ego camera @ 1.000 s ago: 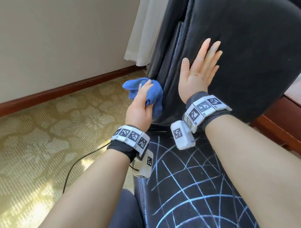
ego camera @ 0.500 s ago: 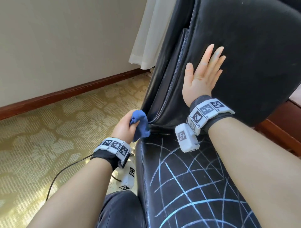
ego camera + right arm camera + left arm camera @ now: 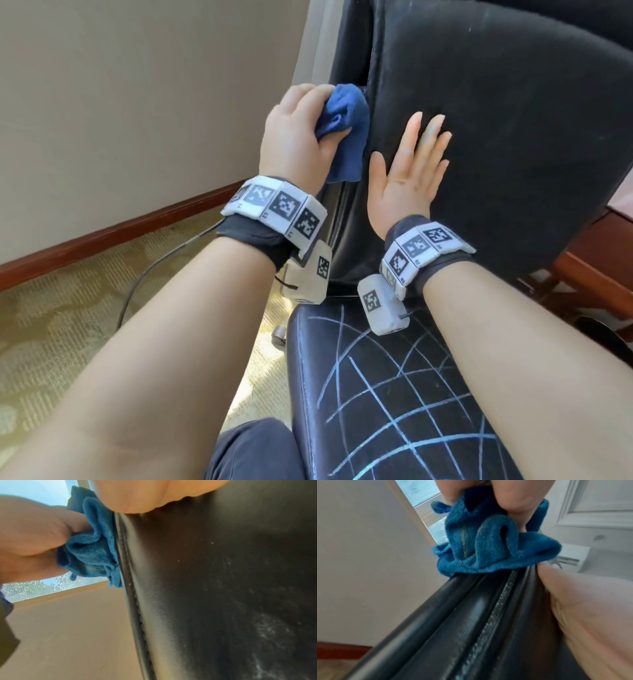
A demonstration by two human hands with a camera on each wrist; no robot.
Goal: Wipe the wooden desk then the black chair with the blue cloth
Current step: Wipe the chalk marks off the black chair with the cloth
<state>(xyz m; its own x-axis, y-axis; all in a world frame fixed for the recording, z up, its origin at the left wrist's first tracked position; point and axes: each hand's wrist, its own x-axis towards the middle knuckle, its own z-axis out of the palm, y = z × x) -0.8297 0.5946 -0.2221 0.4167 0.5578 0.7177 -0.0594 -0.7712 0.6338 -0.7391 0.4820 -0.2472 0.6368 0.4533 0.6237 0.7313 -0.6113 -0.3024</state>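
My left hand (image 3: 301,133) grips the bunched blue cloth (image 3: 346,126) and presses it against the left side edge of the black chair (image 3: 507,130) backrest. From the left wrist view the cloth (image 3: 488,545) sits on the chair's stitched side seam (image 3: 489,618), fingers curled into it. My right hand (image 3: 411,171) lies flat and open on the front of the backrest, fingers straight and pointing up. The right wrist view shows the cloth (image 3: 92,553) at the seam beside the dusty black leather (image 3: 223,588). The chair seat (image 3: 394,404) has light blue crossing lines.
A beige wall (image 3: 137,102) with a red-brown skirting board (image 3: 113,236) stands at the left above patterned carpet (image 3: 61,325). A black cable (image 3: 154,274) trails over the carpet. Red-brown wooden furniture (image 3: 596,263) shows at the right, behind the chair. My dark-trousered knee (image 3: 253,452) is at the bottom.
My left hand has carried the cloth from the base of the backrest's side edge up to about mid-height. The right hand has stayed flat on the backrest.
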